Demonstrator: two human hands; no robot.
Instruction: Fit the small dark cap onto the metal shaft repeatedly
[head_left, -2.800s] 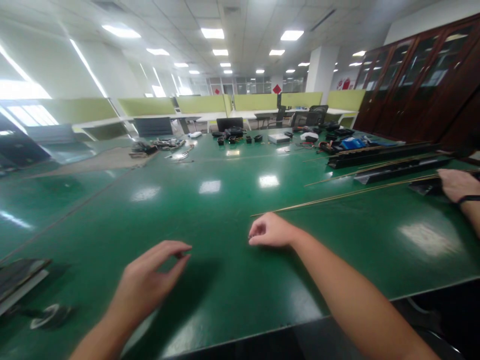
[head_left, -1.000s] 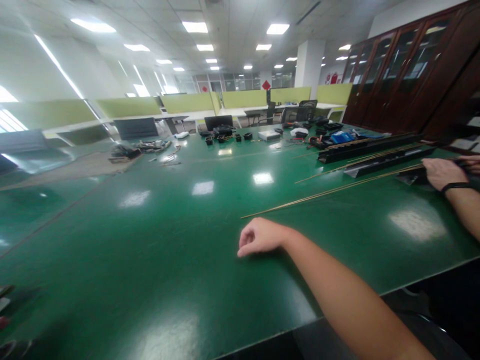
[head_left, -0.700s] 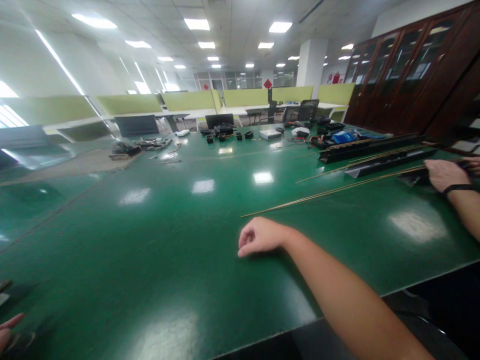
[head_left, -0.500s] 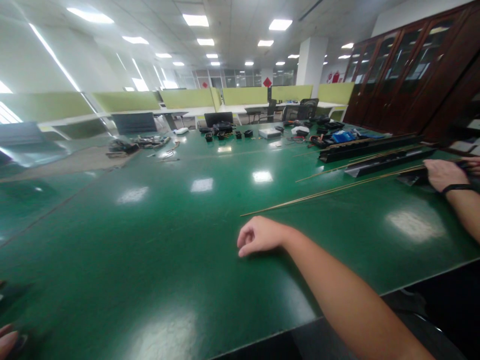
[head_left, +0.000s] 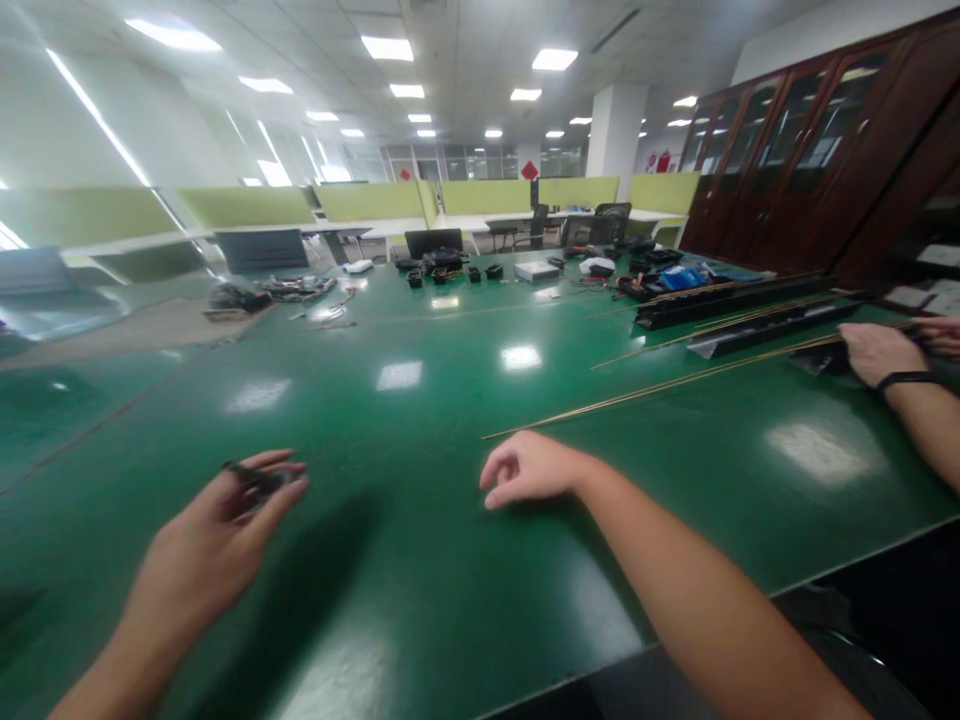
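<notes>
My left hand (head_left: 214, 540) is raised over the left part of the green table (head_left: 420, 590). Pinched between its thumb and fingers is a small dark object (head_left: 259, 485) with a greyish, shiny part; blur and the fingers hide its kind. My right hand (head_left: 529, 468) rests on the tabletop with fingers loosely curled and a gap between thumb and fingertips; nothing shows in it. Just beyond its knuckles lie the near tips of thin brass-coloured rods (head_left: 600, 402).
At the right, a co-worker's hands (head_left: 881, 352) are on a black channel-shaped rail (head_left: 814, 357). More black rails (head_left: 765, 330) with thin rods lie behind. Small black boxes (head_left: 446, 273), a white box (head_left: 536, 270) and tangled parts line the far edge. Cardboard (head_left: 142, 330) lies at left.
My left hand has come in from the lower left corner, carrying the small dark object over the table. My right hand has stayed in nearly the same spot.
</notes>
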